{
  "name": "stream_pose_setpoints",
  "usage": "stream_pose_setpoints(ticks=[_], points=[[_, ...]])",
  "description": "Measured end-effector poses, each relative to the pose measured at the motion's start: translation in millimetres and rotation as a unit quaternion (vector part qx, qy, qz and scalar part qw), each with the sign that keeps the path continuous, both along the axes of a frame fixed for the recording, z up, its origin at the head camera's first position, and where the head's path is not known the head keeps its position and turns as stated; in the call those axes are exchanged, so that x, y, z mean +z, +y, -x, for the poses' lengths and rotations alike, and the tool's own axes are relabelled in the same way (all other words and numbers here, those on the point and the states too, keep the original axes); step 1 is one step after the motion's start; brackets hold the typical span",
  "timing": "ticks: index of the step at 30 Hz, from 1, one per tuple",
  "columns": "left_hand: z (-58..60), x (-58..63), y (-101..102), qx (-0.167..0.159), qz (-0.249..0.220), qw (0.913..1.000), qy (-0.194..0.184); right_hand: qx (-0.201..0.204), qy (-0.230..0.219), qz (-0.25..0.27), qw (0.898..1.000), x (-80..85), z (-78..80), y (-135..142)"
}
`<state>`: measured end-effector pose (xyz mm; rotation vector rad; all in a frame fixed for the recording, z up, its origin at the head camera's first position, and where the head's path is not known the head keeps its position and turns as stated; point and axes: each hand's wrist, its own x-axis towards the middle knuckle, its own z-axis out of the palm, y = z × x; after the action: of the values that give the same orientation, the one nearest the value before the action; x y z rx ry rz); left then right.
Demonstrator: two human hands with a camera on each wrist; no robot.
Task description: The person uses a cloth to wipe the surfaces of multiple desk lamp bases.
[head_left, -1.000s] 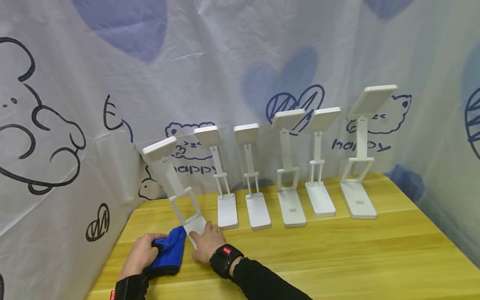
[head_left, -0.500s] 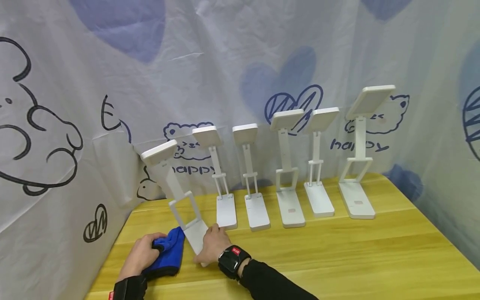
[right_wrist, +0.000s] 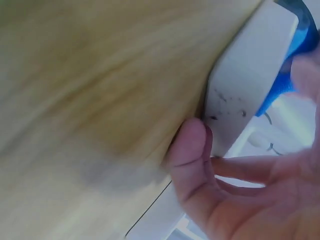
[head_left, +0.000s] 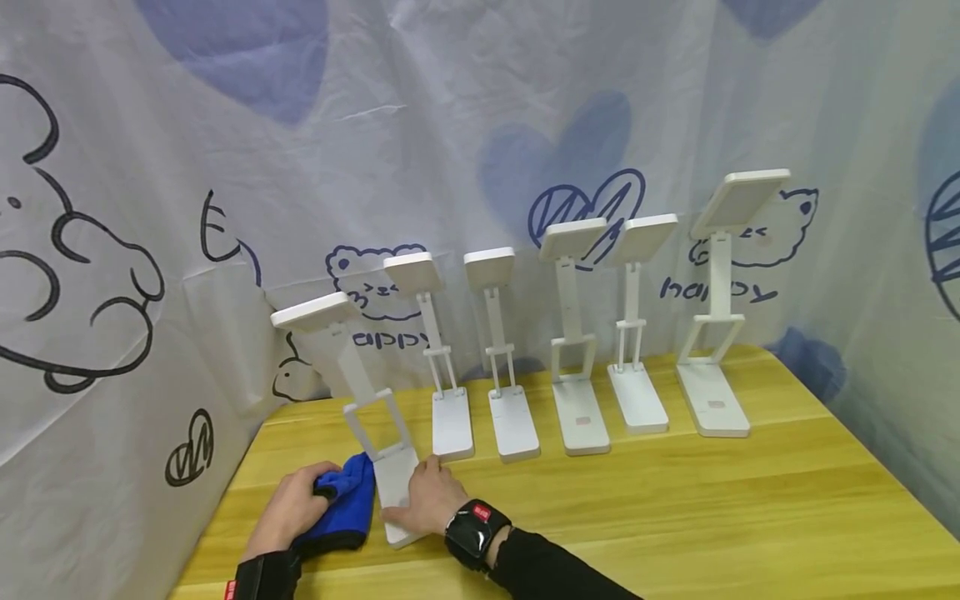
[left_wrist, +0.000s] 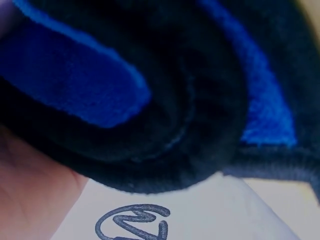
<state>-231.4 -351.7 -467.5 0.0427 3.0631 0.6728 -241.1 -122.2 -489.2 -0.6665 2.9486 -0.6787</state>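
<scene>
A white folding desk lamp (head_left: pixel 393 479) stands on the table's left part, its rectangular head raised on a hinged stem. My right hand (head_left: pixel 430 497) grips the near part of its base, thumb on one side. The right wrist view shows the fingers curled at the edge of the base (right_wrist: pixel 245 80), which has small dark marks. A blue cloth (head_left: pixel 351 504) with black trim lies bunched beside the base, and my left hand (head_left: pixel 288 510) holds it. Up close in the left wrist view, the folded cloth (left_wrist: pixel 100 85) hides most of that hand.
Several similar white lamps stand in a row along the back, among them one nearby (head_left: pixel 453 425) and a taller one (head_left: pixel 712 400) at the far right. The wood-grain table (head_left: pixel 637 517) reaches a printed curtain (head_left: pixel 450 167) behind and at both sides.
The lamp has come nearer to me, and its base has turned straighter. My right hand has shifted nearer and to the right with it. My left hand still holds the cloth.
</scene>
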Motion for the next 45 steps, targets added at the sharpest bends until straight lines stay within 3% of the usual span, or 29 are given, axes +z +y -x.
stream_pose_setpoints(ticks=[8, 16, 21, 24, 31, 35, 45], points=[[0.9, -1.2, -0.8, 0.003, -0.003, 0.9999, -0.012, -0.007, 0.039, 0.125, 0.991, 20.8, 17.3, 2.2], [1.6, -1.6, -1.3, 0.005, 0.0, 1.0, -0.009, 0.024, 0.036, 0.26, 0.965, 35.9, 44.5, 0.4], [2.0, -1.5, -1.5, 0.009, -0.004, 0.9999, 0.003, 0.059, 0.045, 0.321, 0.944, 38.5, 51.8, -0.5], [0.1, 0.0, -2.7, 0.006, -0.014, 0.9997, 0.019, 0.053, 0.04, 0.347, 0.936, 39.8, 53.5, -2.2], [-8.7, 14.9, -8.5, 0.001, -0.042, 0.9973, 0.061, 0.053, 0.041, 0.367, 0.928, 44.5, 56.1, -4.5], [-13.9, 29.3, -7.1, -0.004, -0.047, 0.9973, 0.056, 0.071, 0.044, 0.359, 0.929, 44.7, 58.7, -2.7], [-30.1, 64.5, 0.5, -0.025, -0.049, 0.9967, 0.06, 0.069, 0.035, 0.345, 0.935, 43.7, 63.8, -1.4]])
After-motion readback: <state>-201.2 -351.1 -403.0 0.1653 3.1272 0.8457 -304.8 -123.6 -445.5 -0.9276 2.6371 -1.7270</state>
